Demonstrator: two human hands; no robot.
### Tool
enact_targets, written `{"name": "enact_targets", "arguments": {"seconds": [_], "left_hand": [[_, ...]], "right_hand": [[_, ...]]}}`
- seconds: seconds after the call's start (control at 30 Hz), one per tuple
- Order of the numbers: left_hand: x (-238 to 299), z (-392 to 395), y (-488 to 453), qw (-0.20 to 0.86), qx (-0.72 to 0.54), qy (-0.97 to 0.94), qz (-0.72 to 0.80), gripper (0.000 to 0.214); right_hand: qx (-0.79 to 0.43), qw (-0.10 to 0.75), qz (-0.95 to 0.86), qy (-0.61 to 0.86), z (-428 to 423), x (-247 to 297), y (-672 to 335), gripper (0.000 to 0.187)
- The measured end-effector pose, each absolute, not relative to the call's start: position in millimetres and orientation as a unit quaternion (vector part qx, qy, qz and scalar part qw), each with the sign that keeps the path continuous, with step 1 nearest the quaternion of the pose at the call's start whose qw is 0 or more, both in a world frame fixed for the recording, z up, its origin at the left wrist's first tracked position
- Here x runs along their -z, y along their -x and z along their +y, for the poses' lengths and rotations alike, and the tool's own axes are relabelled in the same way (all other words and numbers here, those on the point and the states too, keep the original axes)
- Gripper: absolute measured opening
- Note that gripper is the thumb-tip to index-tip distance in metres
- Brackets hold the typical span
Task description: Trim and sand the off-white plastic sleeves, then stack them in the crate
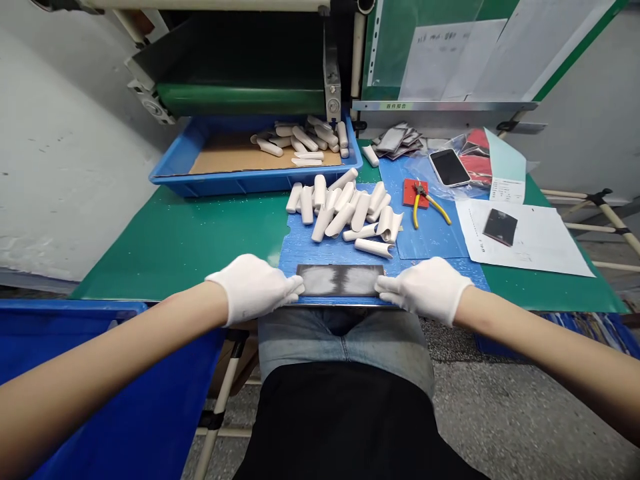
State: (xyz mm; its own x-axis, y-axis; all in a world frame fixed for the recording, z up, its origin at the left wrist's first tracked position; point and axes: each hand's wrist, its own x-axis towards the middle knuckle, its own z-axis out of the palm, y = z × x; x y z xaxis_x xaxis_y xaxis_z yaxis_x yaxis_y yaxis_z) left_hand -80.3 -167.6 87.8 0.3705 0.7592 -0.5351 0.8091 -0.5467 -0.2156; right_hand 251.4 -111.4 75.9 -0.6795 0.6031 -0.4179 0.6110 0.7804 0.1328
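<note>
A dark strip of sandpaper (341,281), whitened with dust across both halves, lies flat at the front edge of the bench. My left hand (257,288), in a white glove, pinches its left end. The right end is between the thumb and fingers of my right hand (425,288), gloved the same way. Just beyond the strip is a loose heap of white curved plastic pieces (343,207), shaped like half-open tubes. One white piece (374,248) lies closest to the sandpaper.
A blue tray (250,183) with cardboard and more white pieces stands under a green conveyor (240,99). On the right are yellow-handled cutters (433,205), a phone (450,167), a paper sheet (550,247) and a dark square (500,227). A blue bin (125,400) stands lower left.
</note>
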Motion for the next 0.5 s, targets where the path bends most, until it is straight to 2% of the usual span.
{"name": "enact_targets", "arguments": {"seconds": [0.2,0.4,0.5], "left_hand": [[-86.6,-163.1,77.7,-0.04,0.204,-0.805,0.555,0.065],[-48.6,-170.6,82.8,0.004,0.208,-0.809,0.55,0.056],[-39.7,-166.7,80.3,0.007,0.184,-0.822,0.539,0.059]], "right_hand": [[-0.027,0.098,0.922,-0.373,-108.1,-78.3,-250.5,0.058],[0.04,0.131,0.904,-0.405,-111.9,-29.8,-247.1,0.041],[0.058,0.111,0.912,-0.391,-112.3,-20.8,-236.8,0.046]]}}
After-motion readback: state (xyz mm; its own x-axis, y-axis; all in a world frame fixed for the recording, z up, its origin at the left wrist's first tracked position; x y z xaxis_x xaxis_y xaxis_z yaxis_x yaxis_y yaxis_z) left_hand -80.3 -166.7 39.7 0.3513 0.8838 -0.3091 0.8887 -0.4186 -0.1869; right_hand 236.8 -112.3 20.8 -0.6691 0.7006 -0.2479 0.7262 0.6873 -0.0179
